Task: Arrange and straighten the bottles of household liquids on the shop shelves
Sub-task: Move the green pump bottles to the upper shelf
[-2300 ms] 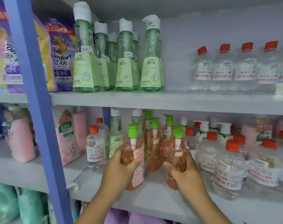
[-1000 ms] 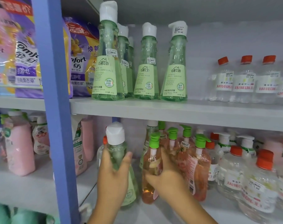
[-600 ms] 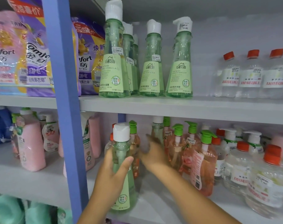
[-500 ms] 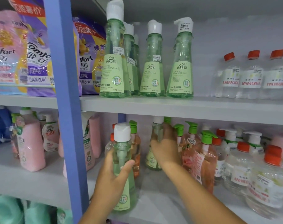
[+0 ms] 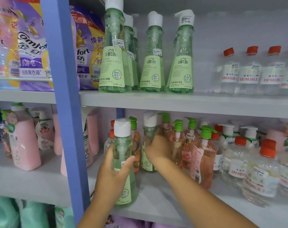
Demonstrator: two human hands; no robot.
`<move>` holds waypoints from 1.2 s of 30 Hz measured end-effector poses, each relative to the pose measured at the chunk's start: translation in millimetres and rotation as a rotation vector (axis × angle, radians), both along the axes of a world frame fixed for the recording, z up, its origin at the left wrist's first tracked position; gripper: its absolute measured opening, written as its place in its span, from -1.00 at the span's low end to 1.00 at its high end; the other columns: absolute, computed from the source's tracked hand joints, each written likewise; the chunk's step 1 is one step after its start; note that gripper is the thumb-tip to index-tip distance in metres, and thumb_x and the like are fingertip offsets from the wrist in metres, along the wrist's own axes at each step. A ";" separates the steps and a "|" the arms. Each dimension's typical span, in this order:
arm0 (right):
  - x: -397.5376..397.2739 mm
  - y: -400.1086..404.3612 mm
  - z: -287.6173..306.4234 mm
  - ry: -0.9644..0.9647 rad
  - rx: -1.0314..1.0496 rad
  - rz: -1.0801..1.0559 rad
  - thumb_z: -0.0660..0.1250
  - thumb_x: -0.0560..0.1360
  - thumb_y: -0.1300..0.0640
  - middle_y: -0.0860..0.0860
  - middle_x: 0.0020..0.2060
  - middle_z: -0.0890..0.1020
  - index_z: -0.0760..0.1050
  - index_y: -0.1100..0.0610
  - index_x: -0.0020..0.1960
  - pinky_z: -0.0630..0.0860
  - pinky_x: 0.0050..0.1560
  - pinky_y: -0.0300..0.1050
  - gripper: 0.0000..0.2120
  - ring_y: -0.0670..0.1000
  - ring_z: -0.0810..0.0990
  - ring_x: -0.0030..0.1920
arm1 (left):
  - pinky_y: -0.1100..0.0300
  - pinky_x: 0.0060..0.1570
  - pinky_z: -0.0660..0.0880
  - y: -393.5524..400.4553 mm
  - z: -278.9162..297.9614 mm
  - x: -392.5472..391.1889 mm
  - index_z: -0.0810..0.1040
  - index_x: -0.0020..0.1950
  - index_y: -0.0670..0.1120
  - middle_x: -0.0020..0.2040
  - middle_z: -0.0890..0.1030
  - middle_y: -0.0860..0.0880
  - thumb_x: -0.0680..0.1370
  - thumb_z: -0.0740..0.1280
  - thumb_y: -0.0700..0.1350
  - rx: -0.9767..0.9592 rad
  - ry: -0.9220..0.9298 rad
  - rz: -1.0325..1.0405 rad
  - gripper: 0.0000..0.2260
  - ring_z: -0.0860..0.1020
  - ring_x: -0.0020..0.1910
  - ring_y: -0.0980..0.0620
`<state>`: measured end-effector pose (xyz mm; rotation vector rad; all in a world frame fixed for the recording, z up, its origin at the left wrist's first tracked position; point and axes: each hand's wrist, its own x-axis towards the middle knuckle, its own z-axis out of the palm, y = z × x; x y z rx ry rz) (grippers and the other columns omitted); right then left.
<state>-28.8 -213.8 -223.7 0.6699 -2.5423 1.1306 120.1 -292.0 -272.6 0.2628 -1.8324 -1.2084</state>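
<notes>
I am seeing two bottles standing on the lower shelf (image 5: 156,203): the front bottle (image 5: 123,162) at six o'clock, the rear bottle (image 5: 149,137) at one o'clock behind it, pump bottles (image 5: 204,155) crowding at three o'clock, an upright post (image 5: 66,112) at nine.

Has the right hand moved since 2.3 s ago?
Yes. The right hand left the orange pump bottles and went left and deeper, onto a white-capped green bottle nearer the blue upright.

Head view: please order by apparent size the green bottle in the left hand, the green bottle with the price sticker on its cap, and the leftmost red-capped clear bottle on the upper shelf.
1. Green bottle in the left hand, though nearness enlarges it.
2. Sticker-capped green bottle.
3. Red-capped clear bottle.
</notes>
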 end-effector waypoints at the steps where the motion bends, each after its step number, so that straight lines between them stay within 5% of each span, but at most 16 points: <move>1: 4.9 5.5 2.4 -0.025 0.007 -0.001 0.22 0.64 -0.07 0.11 0.13 0.61 0.39 0.12 0.33 0.39 -0.13 -0.15 -0.64 0.16 0.63 0.07 | 0.26 0.03 0.48 -0.4 0.1 -0.2 0.42 0.28 0.50 0.17 0.63 0.38 0.55 0.48 0.06 -0.007 0.001 0.006 -0.55 0.59 0.12 0.40; 4: 15.0 30.2 5.0 -0.098 -0.070 0.066 0.28 0.61 -0.15 -0.01 0.01 0.60 0.49 0.01 0.16 0.52 -0.04 -0.07 -0.74 0.08 0.61 0.03 | 0.32 0.00 0.46 -6.4 0.4 0.8 0.35 0.25 0.58 0.14 0.59 0.48 0.54 0.47 0.11 -0.003 -0.049 0.005 -0.53 0.56 0.10 0.48; 7: 21.7 61.8 -0.9 -0.218 -0.309 0.228 0.41 0.53 -0.17 -0.36 -0.07 0.56 0.49 -0.29 0.06 0.43 -0.17 -0.30 -0.85 -0.27 0.56 -0.05 | 0.17 -0.04 0.57 -14.0 -11.1 4.7 0.37 0.16 0.58 0.05 0.66 0.39 0.51 0.49 0.09 0.051 -0.157 -0.052 -0.55 0.64 -0.02 0.38; 9: 26.8 78.4 -8.5 -0.262 -0.339 0.311 0.42 0.41 -0.33 -0.42 0.06 0.54 0.41 -0.39 0.28 0.45 -0.10 -0.35 -0.53 -0.29 0.55 0.05 | 0.18 -0.08 0.57 -14.2 -18.3 9.8 0.39 0.15 0.55 0.04 0.68 0.35 0.52 0.50 0.05 0.065 -0.203 -0.083 -0.55 0.66 -0.04 0.34; 12: 27.0 87.6 -19.8 -0.346 -0.290 0.337 0.40 0.22 -0.49 -0.21 0.26 0.57 0.31 -0.28 0.46 0.58 0.17 -0.03 -0.14 -0.04 0.59 0.23 | 0.25 -0.08 0.56 -8.8 -17.6 17.5 0.38 0.21 0.53 0.09 0.67 0.37 0.53 0.50 0.06 0.073 -0.248 -0.120 -0.54 0.65 0.01 0.37; 16: 29.0 96.0 -21.1 -0.359 -0.290 0.381 0.50 0.39 -0.25 -0.22 0.08 0.67 0.45 -0.24 0.34 0.61 -0.02 -0.11 -0.45 -0.18 0.65 0.02 | 0.20 -0.03 0.61 5.1 -8.9 30.8 0.49 0.17 0.41 0.05 0.68 0.37 0.49 0.53 0.11 0.084 -0.307 -0.085 -0.64 0.67 -0.01 0.34; 19: 41.6 116.1 -18.0 -0.341 -0.273 0.418 0.51 0.46 -0.12 -0.22 0.07 0.68 0.52 -0.17 0.32 0.59 -0.01 -0.16 -0.55 -0.13 0.67 0.08 | 0.23 -0.10 0.60 28.5 -5.0 53.9 0.54 0.15 0.34 0.00 0.70 0.34 0.47 0.55 0.09 0.117 -0.286 -0.023 -0.67 0.69 -0.06 0.29; 22: 71.5 156.2 -11.1 -0.282 -0.239 0.505 0.50 0.45 -0.14 -0.36 0.04 0.65 0.52 -0.39 0.10 0.49 -0.08 -0.36 -0.71 -0.34 0.61 0.08 | 0.23 -0.14 0.63 63.9 2.8 90.2 0.60 0.13 0.33 0.01 0.75 0.20 0.39 0.54 0.12 0.229 -0.201 -0.060 -0.65 0.73 -0.05 0.16; 25: 104.7 200.2 13.2 -0.204 -0.269 0.651 0.49 0.39 -0.23 -0.52 0.08 0.58 0.46 -0.58 0.07 0.45 -0.08 -0.47 -0.64 -0.49 0.53 0.07 | 0.15 -0.12 0.67 87.8 24.4 128.0 0.69 0.17 0.17 0.08 0.76 -0.05 0.28 0.60 0.00 0.317 -0.037 -0.109 -0.54 0.74 0.04 -0.06; 28: 126.4 242.6 67.4 -0.168 -0.378 0.816 0.50 0.36 -0.23 -0.35 0.10 0.67 0.54 -0.45 0.15 0.60 0.06 -0.29 -0.62 -0.29 0.65 0.09 | 0.01 -0.10 0.70 105.6 73.1 158.2 0.70 0.19 0.16 0.20 0.71 -0.15 0.01 0.76 0.16 0.271 0.087 -0.192 -0.25 0.73 0.08 -0.18; 31: 132.9 276.9 143.6 -0.087 -0.457 0.911 0.46 0.40 -0.16 -0.20 0.01 0.74 0.63 -0.27 0.10 0.62 -0.13 -0.34 -0.73 -0.17 0.73 0.00 | -0.30 -0.01 0.63 115.6 134.6 166.3 0.67 0.27 0.04 0.32 0.64 -0.19 -0.03 0.73 0.27 0.173 0.279 -0.215 -0.10 0.70 0.12 -0.30; 33: 128.7 287.8 195.1 0.000 -0.544 0.924 0.47 0.38 -0.18 -0.14 0.01 0.75 0.66 -0.13 0.09 0.66 -0.08 -0.23 -0.68 -0.11 0.73 0.02 | -0.31 0.06 0.62 125.6 181.8 156.7 0.67 0.25 0.08 0.20 0.71 -0.13 0.14 0.66 0.30 0.030 0.360 -0.178 -0.27 0.71 0.10 -0.23; 36: 112.0 278.5 254.0 0.090 -0.632 0.835 0.50 0.39 -0.15 -0.10 -0.02 0.76 0.66 0.00 0.06 0.60 -0.06 -0.08 -0.67 -0.09 0.73 -0.01 | 0.14 -0.05 0.67 137.2 240.0 131.4 0.68 0.09 0.26 0.04 0.76 0.10 0.36 0.49 0.22 -0.132 0.434 -0.110 -0.69 0.73 0.01 0.08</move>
